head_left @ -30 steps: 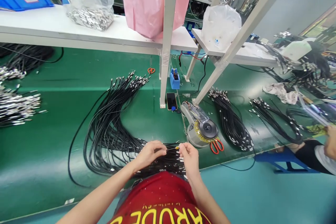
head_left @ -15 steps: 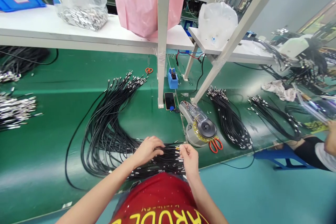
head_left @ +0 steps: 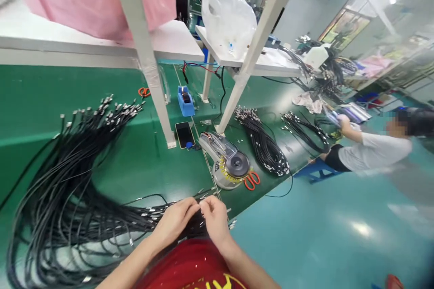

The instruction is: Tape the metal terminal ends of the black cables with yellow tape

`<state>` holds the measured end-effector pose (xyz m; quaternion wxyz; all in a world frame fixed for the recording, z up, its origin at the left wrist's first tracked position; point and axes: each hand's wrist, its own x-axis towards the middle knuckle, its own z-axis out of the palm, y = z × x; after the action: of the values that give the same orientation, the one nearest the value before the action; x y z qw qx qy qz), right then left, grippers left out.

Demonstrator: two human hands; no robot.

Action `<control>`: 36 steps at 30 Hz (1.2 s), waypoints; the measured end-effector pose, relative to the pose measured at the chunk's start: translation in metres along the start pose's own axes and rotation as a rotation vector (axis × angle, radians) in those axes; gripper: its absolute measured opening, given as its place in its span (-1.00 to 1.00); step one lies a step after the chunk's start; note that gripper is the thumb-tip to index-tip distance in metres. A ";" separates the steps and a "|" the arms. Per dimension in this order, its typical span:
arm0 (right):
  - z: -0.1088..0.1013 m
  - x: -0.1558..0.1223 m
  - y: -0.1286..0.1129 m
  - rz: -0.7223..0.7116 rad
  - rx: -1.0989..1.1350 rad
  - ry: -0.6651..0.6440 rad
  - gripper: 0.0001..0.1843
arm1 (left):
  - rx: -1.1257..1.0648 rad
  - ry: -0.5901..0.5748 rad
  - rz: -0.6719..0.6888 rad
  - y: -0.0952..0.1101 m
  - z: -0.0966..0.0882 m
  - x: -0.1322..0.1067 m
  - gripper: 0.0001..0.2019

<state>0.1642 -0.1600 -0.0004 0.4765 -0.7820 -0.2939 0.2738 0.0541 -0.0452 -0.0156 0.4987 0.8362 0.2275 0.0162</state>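
A large bundle of black cables (head_left: 64,194) with silvery end connectors curves across the green table to the spot below my hands. My left hand (head_left: 178,216) is closed in a pinch over the cables. Its fingertips meet those of my right hand (head_left: 215,216), which is also pinched shut. Whatever is between the fingers is too small and hidden to name. Just beyond my hands stands a grey round tape dispenser (head_left: 232,169), with orange-handled scissors (head_left: 252,180) beside it.
A phone (head_left: 185,135) and a blue tape holder (head_left: 186,100) lie near the shelf post (head_left: 149,63). Further right are a coiled cable bundle (head_left: 266,144) and loose cables (head_left: 301,131). A co-worker (head_left: 369,149) sits at the right. More scissors (head_left: 144,92) lie at the back.
The view has swung to the right, bringing the co-worker further into sight. My hands, apart before over the cables, have come together with fingertips touching.
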 end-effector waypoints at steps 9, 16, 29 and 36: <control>-0.031 0.017 0.016 0.062 0.106 0.140 -0.68 | 0.044 0.014 0.070 -0.034 -0.039 0.004 -0.63; -0.026 0.010 0.014 0.079 0.224 0.139 -0.68 | 0.058 -0.096 0.093 -0.028 -0.040 0.003 -0.63; -0.037 -0.016 -0.020 -0.001 0.215 0.055 -0.70 | -0.133 -0.078 0.140 0.056 -0.026 -0.001 -0.66; -0.037 -0.021 -0.033 -0.059 0.151 -0.010 -0.72 | -0.223 -0.056 0.106 0.051 -0.023 -0.009 -0.53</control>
<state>0.1697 -0.1848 0.0475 0.5406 -0.7333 -0.2976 0.2852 0.0584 -0.0500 0.0410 0.5932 0.7866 0.1657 0.0441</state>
